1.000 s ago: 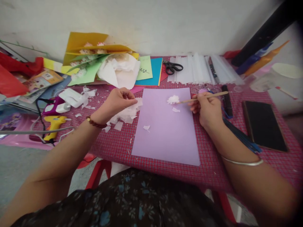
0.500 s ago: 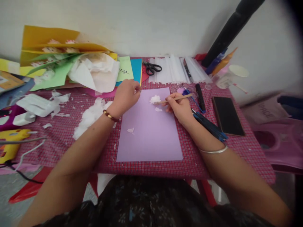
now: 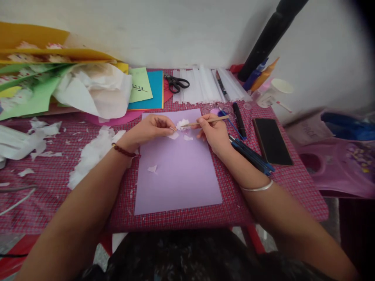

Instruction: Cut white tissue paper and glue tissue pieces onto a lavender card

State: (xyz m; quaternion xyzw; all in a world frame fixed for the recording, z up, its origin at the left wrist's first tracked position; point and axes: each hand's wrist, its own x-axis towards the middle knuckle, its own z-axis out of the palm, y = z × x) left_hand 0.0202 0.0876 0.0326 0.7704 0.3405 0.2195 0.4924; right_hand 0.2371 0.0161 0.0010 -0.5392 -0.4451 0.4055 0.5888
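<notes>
A lilac sheet of paper (image 3: 178,179) lies on the checked tablecloth in front of me. On its upper part sits a small ruffled white paper flower (image 3: 183,123). My right hand (image 3: 215,134) pinches a thin wooden stick (image 3: 221,118), its tip at the flower. Just left of the flower, my left hand (image 3: 155,128) has its fingertips closed on a small white paper scrap (image 3: 173,135). Another white scrap (image 3: 188,137) lies right below the flower, and a further torn piece (image 3: 152,168) rests lower on the sheet.
White tissue pieces (image 3: 93,152) lie left of the sheet. Behind are coloured cards (image 3: 156,88), black scissors (image 3: 177,83) and translucent strips (image 3: 199,84). To the right are a black marker (image 3: 239,120), a dark blue tool (image 3: 252,155), a phone (image 3: 272,140) and a white cup (image 3: 275,91).
My left hand has come down and in toward the flower, with a white scrap at its fingertips. The right hand still holds the stick at the flower. The view has shifted right.
</notes>
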